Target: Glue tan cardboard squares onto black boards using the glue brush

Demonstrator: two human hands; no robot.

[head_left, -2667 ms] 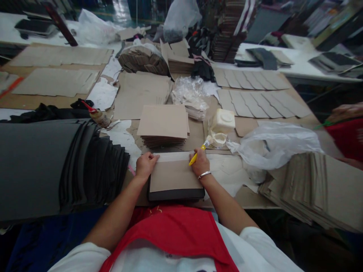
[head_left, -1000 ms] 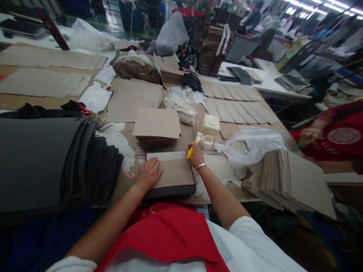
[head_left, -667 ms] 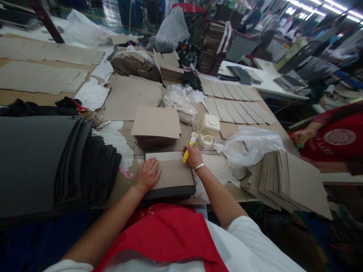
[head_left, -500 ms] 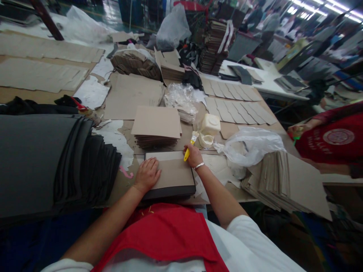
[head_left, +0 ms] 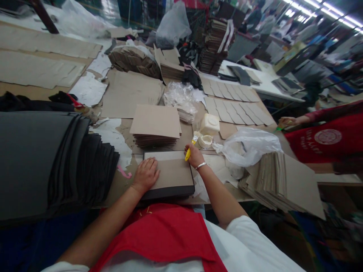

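Observation:
My left hand (head_left: pixel 146 174) lies flat, fingers stretched out, on the left part of a brown cardboard sheet (head_left: pixel 172 173). This sheet rests on a dark-edged stack, with a pale strip showing along its far side. In my right hand (head_left: pixel 194 155) is a paintbrush (head_left: pixel 194 140) with a yellow handle, bristles pointing up and away from me, above the sheet's far right corner. Just beyond the bristles stand a small cream-coloured cup (head_left: pixel 205 141) and a cut-open plastic container (head_left: pixel 210 123). A neat pile of cardboard pieces (head_left: pixel 155 121) sits directly behind the sheet.
Dark grey sheets (head_left: pixel 25 158) are piled high at the left. To the right are a clear plastic bag (head_left: pixel 249 145) and a leaning stack of cardboard (head_left: pixel 300 181). Overlapping card strips (head_left: pixel 235 109) lie farther back. A co-worker's hand (head_left: pixel 287 122) reaches in from the right.
The view has shifted slightly. The co-worker's hand at the right has come farther left. My left hand stays flat on the cardboard, and my right still grips the paintbrush in nearly the same place.

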